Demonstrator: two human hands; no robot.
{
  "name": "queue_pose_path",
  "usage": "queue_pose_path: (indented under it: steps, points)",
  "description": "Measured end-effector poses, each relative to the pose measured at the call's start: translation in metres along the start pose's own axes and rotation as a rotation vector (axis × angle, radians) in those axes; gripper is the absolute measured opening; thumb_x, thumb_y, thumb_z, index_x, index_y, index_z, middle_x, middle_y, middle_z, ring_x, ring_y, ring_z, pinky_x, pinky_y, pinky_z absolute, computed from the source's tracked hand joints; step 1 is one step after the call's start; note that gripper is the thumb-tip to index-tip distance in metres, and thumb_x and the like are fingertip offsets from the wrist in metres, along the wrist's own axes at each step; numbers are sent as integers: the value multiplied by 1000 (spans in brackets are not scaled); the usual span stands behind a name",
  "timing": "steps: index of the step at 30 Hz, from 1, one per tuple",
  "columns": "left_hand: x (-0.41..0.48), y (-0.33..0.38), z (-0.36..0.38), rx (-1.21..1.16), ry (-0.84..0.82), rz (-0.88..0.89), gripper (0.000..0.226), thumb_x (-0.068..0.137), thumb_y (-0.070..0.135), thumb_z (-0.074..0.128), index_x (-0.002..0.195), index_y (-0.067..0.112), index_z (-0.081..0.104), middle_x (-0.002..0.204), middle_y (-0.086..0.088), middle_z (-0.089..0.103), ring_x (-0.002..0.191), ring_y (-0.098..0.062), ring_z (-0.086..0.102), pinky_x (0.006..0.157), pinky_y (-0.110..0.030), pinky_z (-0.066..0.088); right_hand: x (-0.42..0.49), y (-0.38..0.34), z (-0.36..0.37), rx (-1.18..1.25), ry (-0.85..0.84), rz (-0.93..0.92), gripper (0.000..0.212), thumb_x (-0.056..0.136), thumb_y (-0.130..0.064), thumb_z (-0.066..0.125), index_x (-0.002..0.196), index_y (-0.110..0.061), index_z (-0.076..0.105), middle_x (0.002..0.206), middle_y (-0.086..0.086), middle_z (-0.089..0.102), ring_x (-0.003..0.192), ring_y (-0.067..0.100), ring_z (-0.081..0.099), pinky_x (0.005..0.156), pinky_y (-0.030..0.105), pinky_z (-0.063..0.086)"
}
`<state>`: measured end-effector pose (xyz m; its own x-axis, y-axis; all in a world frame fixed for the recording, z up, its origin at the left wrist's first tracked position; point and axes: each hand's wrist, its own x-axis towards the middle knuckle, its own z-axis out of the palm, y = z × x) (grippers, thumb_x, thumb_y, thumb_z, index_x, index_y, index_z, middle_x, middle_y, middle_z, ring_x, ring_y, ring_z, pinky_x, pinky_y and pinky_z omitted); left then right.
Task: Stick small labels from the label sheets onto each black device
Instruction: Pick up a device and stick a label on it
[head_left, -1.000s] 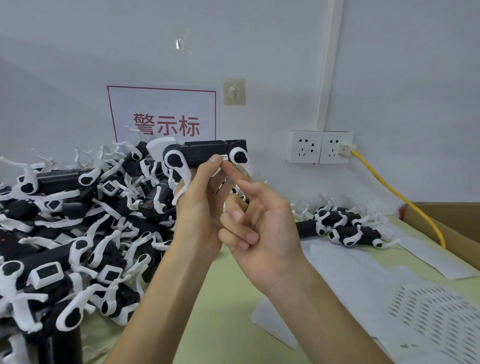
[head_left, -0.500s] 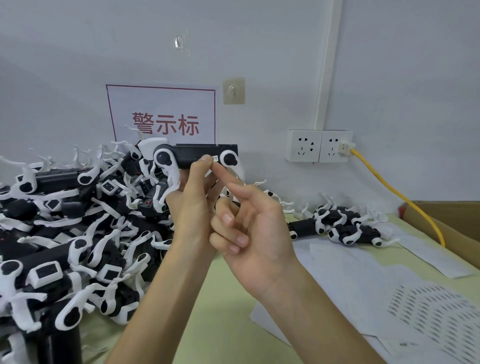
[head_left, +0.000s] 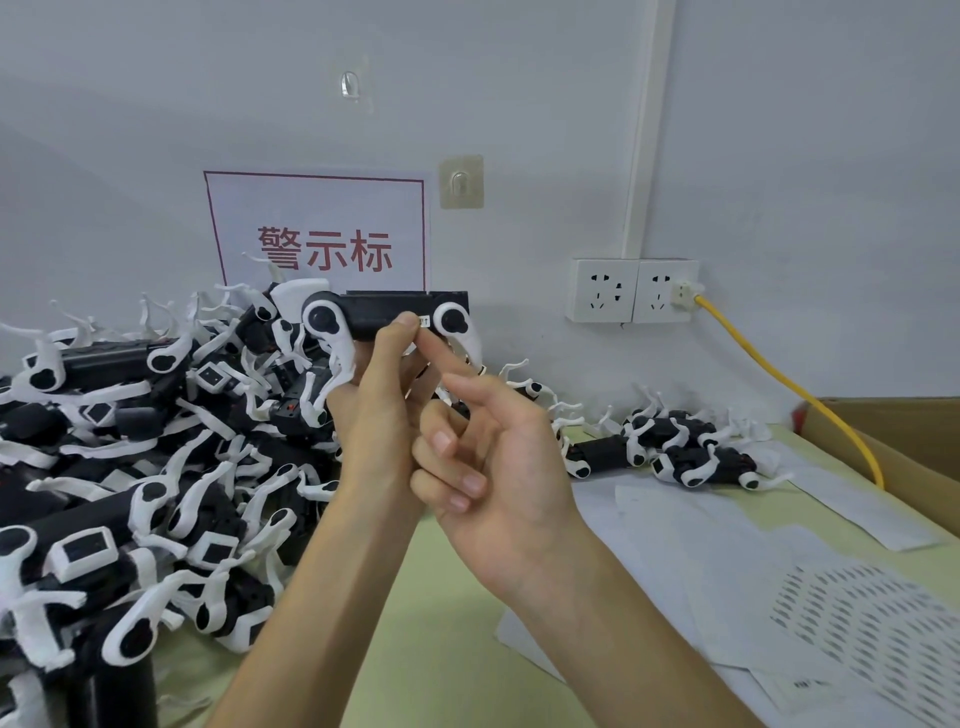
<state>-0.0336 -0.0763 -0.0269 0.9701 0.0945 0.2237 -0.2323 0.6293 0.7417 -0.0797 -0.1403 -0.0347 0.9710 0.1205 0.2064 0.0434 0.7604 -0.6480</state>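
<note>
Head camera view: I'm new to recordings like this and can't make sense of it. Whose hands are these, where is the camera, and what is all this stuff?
There is no machine here. A person wears a camera on the head, and it looks forward and down at their own two hands. The left hand grips one black device with white ends, raised in front of the wall. The right hand presses a small label onto it with the index finger. On the green table lie a big pile of devices, a smaller group and white label sheets.
</note>
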Motion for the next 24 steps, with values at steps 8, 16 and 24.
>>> queue_pose_path:
  steps: [8, 16, 24]
  points:
    - [1, 1, 1, 5, 47, 27, 24, 90, 31, 73, 83, 18, 54, 59, 6, 68, 58, -8, 69, 54, -22, 53, -1, 0, 1, -22, 11, 9, 41, 94, -17, 47, 127, -18, 71, 52, 0, 43, 34, 7, 20, 38, 20, 16]
    - [3, -1, 0, -7, 93, -7, 26, 88, 31, 75, 82, 19, 52, 58, 5, 66, 54, -12, 65, 54, -24, 52, -1, 1, 1, -24, 29, 20, 42, 97, -12, 43, 129, -16, 69, 51, -1, 45, 33, 6, 22, 36, 18, 20]
    - [5, -3, 1, -3, 104, -59, 27, 89, 30, 75, 81, 16, 53, 58, 4, 68, 51, -11, 65, 50, -20, 52, -1, 2, 0, -1, 83, 22, 40, 97, -7, 39, 120, -13, 71, 51, -1, 44, 33, 6, 23, 35, 17, 21]
